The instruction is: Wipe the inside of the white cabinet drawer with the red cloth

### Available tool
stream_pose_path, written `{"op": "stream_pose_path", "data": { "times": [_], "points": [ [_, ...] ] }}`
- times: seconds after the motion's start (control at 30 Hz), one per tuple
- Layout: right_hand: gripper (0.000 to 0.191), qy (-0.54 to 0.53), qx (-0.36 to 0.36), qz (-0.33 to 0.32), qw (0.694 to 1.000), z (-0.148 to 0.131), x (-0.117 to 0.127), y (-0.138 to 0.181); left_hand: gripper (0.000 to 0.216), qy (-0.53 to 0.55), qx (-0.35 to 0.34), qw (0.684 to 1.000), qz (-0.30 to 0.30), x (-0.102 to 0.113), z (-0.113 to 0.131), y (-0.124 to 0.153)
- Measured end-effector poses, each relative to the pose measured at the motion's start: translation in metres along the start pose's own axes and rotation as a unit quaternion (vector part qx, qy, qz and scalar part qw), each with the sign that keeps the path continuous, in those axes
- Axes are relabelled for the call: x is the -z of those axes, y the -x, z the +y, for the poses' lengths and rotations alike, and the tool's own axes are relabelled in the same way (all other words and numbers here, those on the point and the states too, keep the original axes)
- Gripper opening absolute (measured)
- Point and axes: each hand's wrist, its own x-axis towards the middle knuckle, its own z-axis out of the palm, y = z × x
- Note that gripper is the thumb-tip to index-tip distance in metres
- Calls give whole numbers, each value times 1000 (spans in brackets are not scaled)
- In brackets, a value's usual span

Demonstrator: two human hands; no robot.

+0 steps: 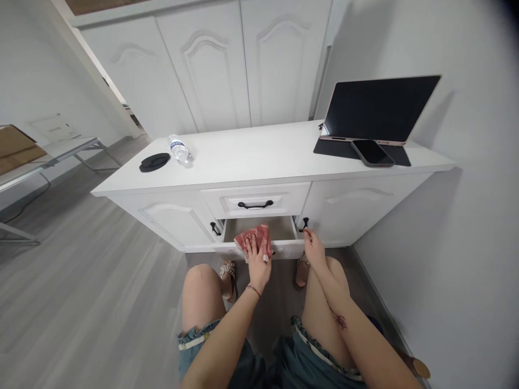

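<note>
My left hand [256, 260] lies over a folded red patterned cloth [265, 236], holding it against the front edge of the pulled-out lower drawer [284, 249]. Part of the cloth hangs over into the drawer, and its thumb side shows a white edge. At the drawer's right front corner, my right hand [315, 249] is closed, with its fingertips pinching the edge just below a black door handle [304, 223]. Bare drawer bottom shows behind the cloth. The upper drawer [292, 200], with its black pull [255, 205], is closed.
On the white cabinet top [251, 156] lie a plastic bottle [179, 150], a black round object [154, 162], a dark-screened laptop or tablet [377, 111] and a phone [373, 153]. A wall [466, 243] rises at the right. My knees flank the drawer.
</note>
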Motion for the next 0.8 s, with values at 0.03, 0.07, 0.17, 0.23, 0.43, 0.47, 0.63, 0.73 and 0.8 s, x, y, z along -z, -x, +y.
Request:
{"op": "stream_pose_path", "data": {
  "times": [0.03, 0.07, 0.17, 0.23, 0.43, 0.47, 0.63, 0.73, 0.8],
  "points": [
    [58, -4, -6, 1, 1000, 1, 0, 0, 56, 6, -17, 1000, -4, -5, 6, 0],
    [59, -8, -8, 3, 1000, 2, 1, -1, 56, 11, -36, 999, -5, -10, 12, 1],
    [57, -21, -4, 8, 1000, 6, 0, -2, 58, 17, -103, 995, 1, -24, 26, 5],
    [57, -29, -4, 8, 1000, 9, -1, -3, 64, 19, -155, 988, -2, -32, 33, 7],
    [58, -34, -18, 27, 999, 16, 0, -6, 57, -13, -263, 964, -41, -46, 32, 3],
    [58, -32, -17, 27, 999, 17, 0, -6, 54, -16, -280, 959, -50, -47, 29, 1],
    [54, 3, 77, -29, 997, 17, -3, -4, 50, -21, -364, 922, -130, -55, 8, -7],
    [54, 66, 138, -77, 985, 17, -8, -1, 50, -32, -356, 918, -170, -59, -10, -7],
    [54, 105, 167, -89, 976, 17, -11, -1, 50, -35, -343, 921, -181, -60, -21, -5]
  ]
}}
